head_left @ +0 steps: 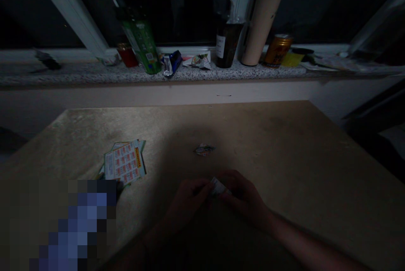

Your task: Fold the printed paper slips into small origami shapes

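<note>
In dim light both my hands meet low at the table's centre. My left hand [186,199] and my right hand [243,195] are closed in a pinch on a small folded piece of paper [217,187] between them. A little beyond it, a small crumpled folded paper [204,149] lies alone on the beige table [284,144]. To the left lies a small stack of printed sheets [125,163] with red grids.
A granite windowsill [79,74] runs across the back with a green bottle [141,41], a red cup [127,54], wrappers [171,63], a dark cup with a straw [227,43], a cardboard tube [264,17] and a gold can [278,50]. A blurred patch covers the lower left.
</note>
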